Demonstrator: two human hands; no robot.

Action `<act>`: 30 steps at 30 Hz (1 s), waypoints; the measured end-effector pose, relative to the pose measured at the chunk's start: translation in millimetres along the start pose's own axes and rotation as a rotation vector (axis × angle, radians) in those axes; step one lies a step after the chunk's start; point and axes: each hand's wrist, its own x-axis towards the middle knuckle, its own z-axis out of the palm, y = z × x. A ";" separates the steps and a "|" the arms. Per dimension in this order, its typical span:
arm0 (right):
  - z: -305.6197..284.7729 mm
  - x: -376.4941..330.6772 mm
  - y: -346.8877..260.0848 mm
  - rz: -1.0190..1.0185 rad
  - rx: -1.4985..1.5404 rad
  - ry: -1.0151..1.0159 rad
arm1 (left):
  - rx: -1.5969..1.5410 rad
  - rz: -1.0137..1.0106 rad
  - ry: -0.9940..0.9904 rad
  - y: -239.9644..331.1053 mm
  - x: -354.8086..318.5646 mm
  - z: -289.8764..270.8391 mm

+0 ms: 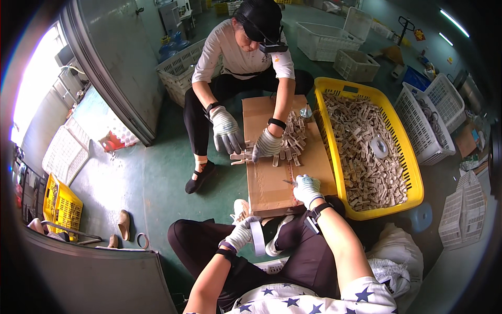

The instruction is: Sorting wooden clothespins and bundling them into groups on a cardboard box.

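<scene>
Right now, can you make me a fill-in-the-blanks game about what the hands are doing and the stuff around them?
1. The left hand holds a roll of white ____.
2. The right hand rests on a flat ____ box laid as a work surface.
3. The big crate full of small pale wooden pieces is coloured ____.
4. The person opposite wears striped ____ on both hands.

Missing words: tape; cardboard; yellow; gloves
</scene>
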 end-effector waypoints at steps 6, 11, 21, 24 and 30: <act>-2.6 -0.8 -1.1 0.001 -0.015 -0.010 | 0.041 0.014 0.006 0.3 1.3 -3.2; -3.0 -1.9 -3.3 -0.007 -0.013 0.003 | -0.031 -0.001 0.029 2.0 -2.8 2.5; -3.0 -1.5 -4.3 -0.011 -0.016 -0.002 | -0.141 -0.046 -0.171 13.5 -15.4 12.1; 5.0 0.3 5.1 0.005 -0.012 0.022 | -0.038 -0.009 -0.005 9.6 -22.8 39.1; 6.3 2.3 2.6 -0.010 0.003 0.019 | 0.047 0.025 0.017 -1.0 2.2 -1.9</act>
